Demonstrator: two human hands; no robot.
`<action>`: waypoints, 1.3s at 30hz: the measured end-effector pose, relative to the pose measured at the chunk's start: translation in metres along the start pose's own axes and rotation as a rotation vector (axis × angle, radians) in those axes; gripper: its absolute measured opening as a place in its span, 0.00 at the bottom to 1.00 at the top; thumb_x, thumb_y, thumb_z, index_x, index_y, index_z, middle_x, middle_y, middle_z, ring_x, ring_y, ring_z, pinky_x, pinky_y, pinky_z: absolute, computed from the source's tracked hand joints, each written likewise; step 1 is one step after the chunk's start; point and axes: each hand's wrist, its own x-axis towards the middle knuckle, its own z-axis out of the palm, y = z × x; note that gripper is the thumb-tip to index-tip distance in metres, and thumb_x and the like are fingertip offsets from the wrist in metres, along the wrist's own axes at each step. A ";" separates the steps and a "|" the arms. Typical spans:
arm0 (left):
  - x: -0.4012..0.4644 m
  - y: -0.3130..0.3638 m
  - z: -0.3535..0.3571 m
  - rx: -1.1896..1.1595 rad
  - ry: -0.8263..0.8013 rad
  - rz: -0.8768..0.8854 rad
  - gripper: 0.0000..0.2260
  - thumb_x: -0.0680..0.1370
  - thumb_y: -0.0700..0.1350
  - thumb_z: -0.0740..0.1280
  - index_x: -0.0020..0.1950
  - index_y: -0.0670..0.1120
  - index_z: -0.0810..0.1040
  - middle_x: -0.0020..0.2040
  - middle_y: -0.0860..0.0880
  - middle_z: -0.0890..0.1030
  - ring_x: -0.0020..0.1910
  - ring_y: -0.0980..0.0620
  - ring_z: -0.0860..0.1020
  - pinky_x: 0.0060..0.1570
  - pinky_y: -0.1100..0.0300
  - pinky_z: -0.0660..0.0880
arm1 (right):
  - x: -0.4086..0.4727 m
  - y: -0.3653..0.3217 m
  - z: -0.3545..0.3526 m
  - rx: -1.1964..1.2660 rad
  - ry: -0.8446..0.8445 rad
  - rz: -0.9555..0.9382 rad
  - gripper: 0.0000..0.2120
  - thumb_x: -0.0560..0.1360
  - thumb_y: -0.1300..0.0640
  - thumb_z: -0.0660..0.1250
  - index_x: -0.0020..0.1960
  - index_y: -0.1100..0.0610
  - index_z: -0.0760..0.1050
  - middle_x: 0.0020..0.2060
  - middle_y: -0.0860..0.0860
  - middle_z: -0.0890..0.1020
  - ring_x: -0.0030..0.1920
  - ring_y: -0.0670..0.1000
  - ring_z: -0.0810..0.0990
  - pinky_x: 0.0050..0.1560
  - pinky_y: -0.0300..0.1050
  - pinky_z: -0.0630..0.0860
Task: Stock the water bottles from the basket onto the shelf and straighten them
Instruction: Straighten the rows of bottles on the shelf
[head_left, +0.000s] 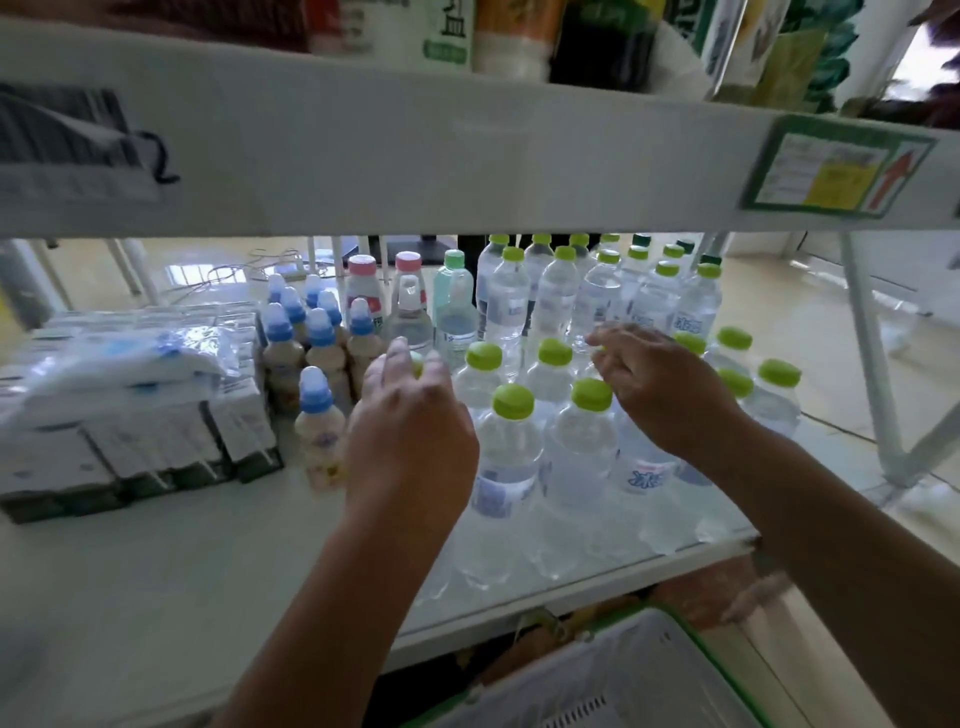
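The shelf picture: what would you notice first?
The green caps on the crowd of water bottles on the right of the shelf. Both hands, left and right, reach in among them. Small blue-capped bottles stand just to the left.

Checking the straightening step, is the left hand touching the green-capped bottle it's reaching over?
Cannot tell. In the head view the left hand covers most of that bottle's green cap, hiding any contact or gap.
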 end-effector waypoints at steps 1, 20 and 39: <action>0.001 -0.001 0.000 -0.009 0.007 0.001 0.21 0.79 0.44 0.55 0.72 0.46 0.67 0.76 0.44 0.62 0.74 0.45 0.61 0.65 0.49 0.66 | 0.001 -0.003 -0.004 0.018 0.011 -0.019 0.18 0.79 0.47 0.56 0.62 0.52 0.76 0.66 0.49 0.77 0.67 0.52 0.73 0.68 0.52 0.66; 0.002 -0.008 0.015 0.055 0.126 0.037 0.20 0.78 0.44 0.57 0.70 0.47 0.70 0.74 0.46 0.67 0.69 0.44 0.70 0.59 0.49 0.72 | 0.008 -0.045 0.021 -0.030 -0.230 -0.263 0.28 0.80 0.39 0.42 0.76 0.48 0.58 0.76 0.47 0.63 0.75 0.51 0.60 0.73 0.56 0.57; 0.004 -0.003 0.008 0.214 -0.022 -0.048 0.19 0.81 0.46 0.53 0.72 0.50 0.67 0.76 0.47 0.61 0.73 0.48 0.64 0.64 0.48 0.71 | 0.008 -0.043 0.019 -0.045 -0.291 -0.421 0.41 0.73 0.34 0.29 0.75 0.53 0.60 0.72 0.55 0.69 0.72 0.59 0.64 0.71 0.58 0.60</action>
